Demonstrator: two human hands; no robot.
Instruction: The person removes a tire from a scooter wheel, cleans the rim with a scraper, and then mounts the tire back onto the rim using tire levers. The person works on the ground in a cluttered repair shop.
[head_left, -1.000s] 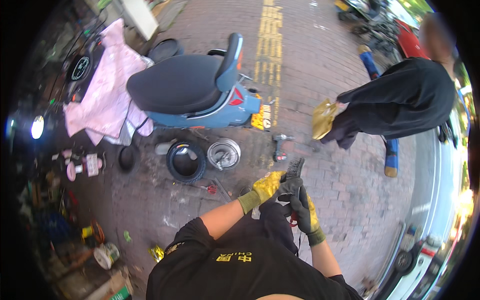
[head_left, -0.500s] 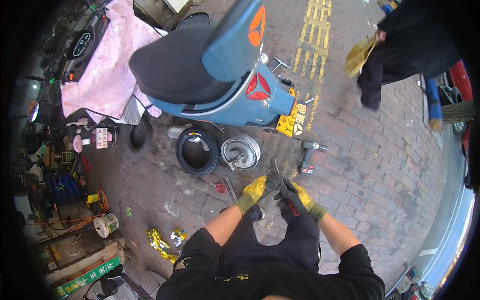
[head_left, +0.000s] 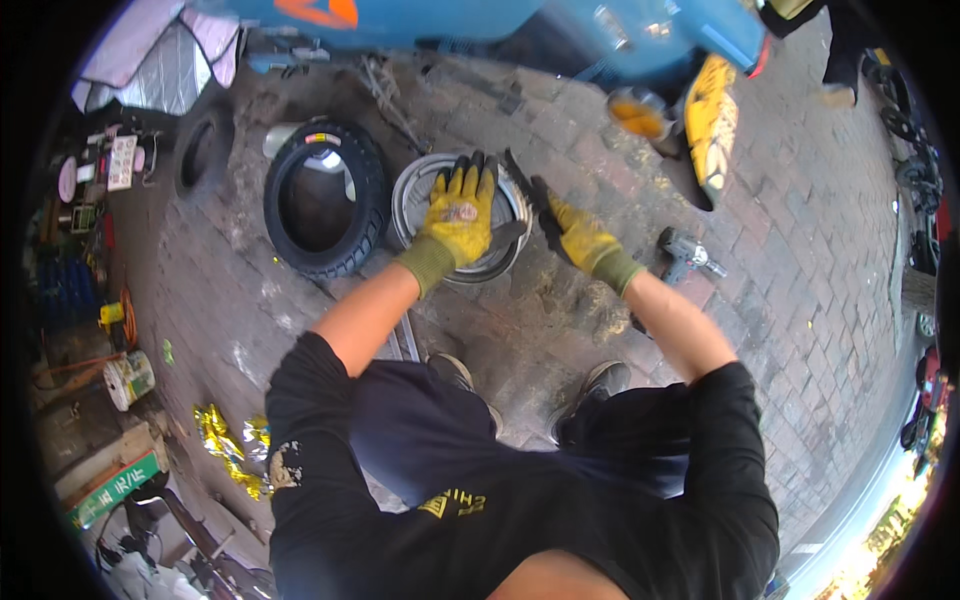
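In the upper centre, the left hand (head_left: 462, 218) lies spread on the wheel (head_left: 413, 195); the right hand (head_left: 574, 228) grasps a brush (head_left: 519, 175) beside it.

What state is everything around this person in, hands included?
Left hand: gloved, fingers extended, laid on the wheel
Right hand: gloved, closed around the brush
Brush: held at the wheel's edge; contact unclear
Wheel: lying flat, no tyre fitted
Tyre: off the wheel, lying on the paving
Power drill: lying down, unheld
Gold foil: crumpled on the ground
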